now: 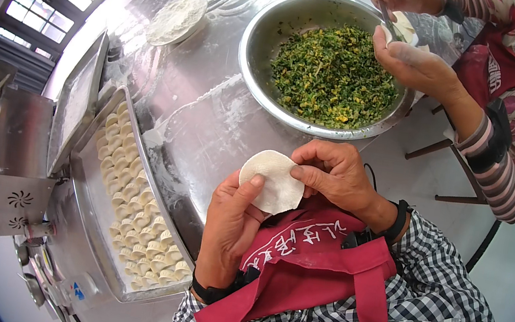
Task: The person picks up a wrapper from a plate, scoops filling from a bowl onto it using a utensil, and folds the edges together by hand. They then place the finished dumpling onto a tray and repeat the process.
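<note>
A round, pale dumpling wrapper is stretched between my two hands, near the table's front edge. My left hand grips its lower left side, thumb lying on the dough. At its upper right edge, my right hand pinches the wrapper between thumb and forefinger. No filling shows on it. Beyond my hands, a large steel bowl holds chopped green and yellow filling. To my left, a metal tray carries many rows of shaped dumplings.
A co-worker's hands hold a wrapper and a utensil over the bowl's right side. A plate of flour sits at the back left, beyond a second floury tray. A steel machine stands at far left. Flour streaks the metal table.
</note>
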### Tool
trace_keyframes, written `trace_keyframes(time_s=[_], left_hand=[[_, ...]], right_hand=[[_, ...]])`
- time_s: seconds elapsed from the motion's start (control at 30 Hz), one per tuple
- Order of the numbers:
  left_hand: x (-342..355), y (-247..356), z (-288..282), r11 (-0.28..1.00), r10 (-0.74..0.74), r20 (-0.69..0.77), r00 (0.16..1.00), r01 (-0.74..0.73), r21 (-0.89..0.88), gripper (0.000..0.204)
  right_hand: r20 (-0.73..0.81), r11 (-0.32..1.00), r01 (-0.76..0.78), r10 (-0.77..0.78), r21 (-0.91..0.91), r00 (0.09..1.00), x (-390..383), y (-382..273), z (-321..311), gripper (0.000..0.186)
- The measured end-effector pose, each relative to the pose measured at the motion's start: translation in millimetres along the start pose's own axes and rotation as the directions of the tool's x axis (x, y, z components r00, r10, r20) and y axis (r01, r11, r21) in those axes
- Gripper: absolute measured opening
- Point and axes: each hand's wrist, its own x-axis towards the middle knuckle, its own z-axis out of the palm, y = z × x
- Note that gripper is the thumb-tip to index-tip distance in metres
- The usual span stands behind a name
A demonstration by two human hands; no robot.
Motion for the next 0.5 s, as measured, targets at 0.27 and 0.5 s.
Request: trace_keyframes(time_s=[0.27,0.5], left_hand=[[0.6,-4.5,-1.8,0.994,-0.014,-0.012,1.0,0.015,0.111,0.031],[0.4,-3.9,-2.0,0.997,0.019,0.002,1.0,-0.019,0.076,0.031]], right_hand=[[-0.013,1.0,-0.008,0.008,0.002,1.0,-0.4,0.4,-0.8,0.014],[-0.015,0.999,-0.037,0.037,0.02,0.999,-0.6,2.2,-0.6,0.017]])
